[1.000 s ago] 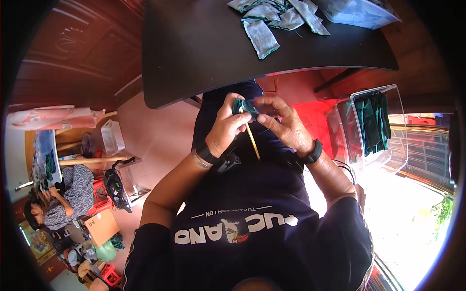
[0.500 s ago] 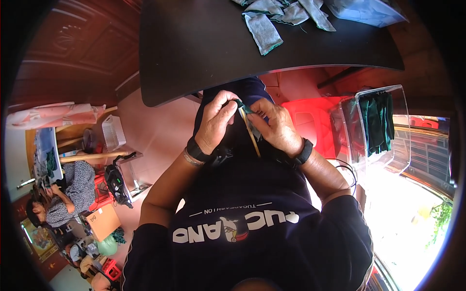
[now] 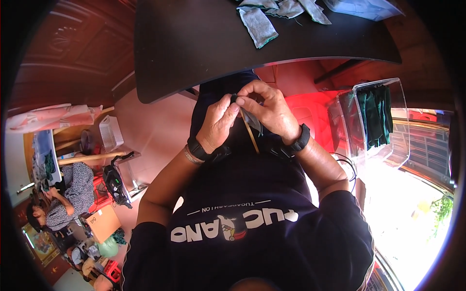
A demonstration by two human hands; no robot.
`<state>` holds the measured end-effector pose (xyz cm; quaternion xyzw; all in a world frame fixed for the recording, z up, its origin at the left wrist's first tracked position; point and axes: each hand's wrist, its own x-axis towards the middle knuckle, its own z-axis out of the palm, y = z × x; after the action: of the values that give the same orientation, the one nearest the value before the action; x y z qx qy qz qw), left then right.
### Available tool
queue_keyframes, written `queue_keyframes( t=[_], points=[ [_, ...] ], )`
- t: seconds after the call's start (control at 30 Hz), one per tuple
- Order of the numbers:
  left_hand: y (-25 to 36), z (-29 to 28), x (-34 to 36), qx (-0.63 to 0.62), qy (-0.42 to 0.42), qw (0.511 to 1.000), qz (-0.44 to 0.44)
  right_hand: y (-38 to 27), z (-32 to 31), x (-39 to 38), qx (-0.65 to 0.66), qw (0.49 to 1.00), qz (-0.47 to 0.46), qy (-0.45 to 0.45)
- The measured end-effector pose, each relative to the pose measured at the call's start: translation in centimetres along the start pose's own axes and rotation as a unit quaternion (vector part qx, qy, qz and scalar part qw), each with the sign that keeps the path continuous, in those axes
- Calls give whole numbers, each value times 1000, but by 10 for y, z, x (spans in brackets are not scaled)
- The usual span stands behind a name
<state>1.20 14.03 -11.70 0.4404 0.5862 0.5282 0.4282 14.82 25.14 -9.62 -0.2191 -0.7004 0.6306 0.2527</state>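
Observation:
My left hand (image 3: 218,122) is closed, pinching the dark end of a small piece of cloth (image 3: 250,119) between thumb and fingers. A thin, light wooden stick (image 3: 252,139) comes out from under this pinch and slopes down toward my body. Close by on the right, my right hand (image 3: 272,110) has its thumb and forefinger pinched on the same dark end. The cloth's grey side hangs below the fingers beside the stick. Both hands are over my lap, short of the table edge. The fingers hide the stick's upper end.
Grey and green cloth pieces (image 3: 258,28) lie on the black table (image 3: 194,53), near a translucent bin (image 3: 364,7). At right, dark green strips (image 3: 374,116) hang over a clear container (image 3: 402,126) beside a red chair (image 3: 306,116). A person (image 3: 73,196) sits at far left.
My right hand has shifted up and left, and its fingertips now meet those of my left hand at the cloth's dark end. The whole view has shifted slightly.

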Motion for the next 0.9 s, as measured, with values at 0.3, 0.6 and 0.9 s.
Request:
queue_keyframes(
  t=[0.3, 0.6, 0.9],
  points=[
    [20, -11, -2, 26, -12, 999, -44, 12, 10, -15, -6, 999, -23, -25],
    [6, -14, -6, -116, 137, 982, -59, 32, -8, -56, -139, 959, 46, -242],
    [22, -46, -37, -190, 240, 951, 31, 1, -1, -48, -106, 986, 57, -115]
  ],
)
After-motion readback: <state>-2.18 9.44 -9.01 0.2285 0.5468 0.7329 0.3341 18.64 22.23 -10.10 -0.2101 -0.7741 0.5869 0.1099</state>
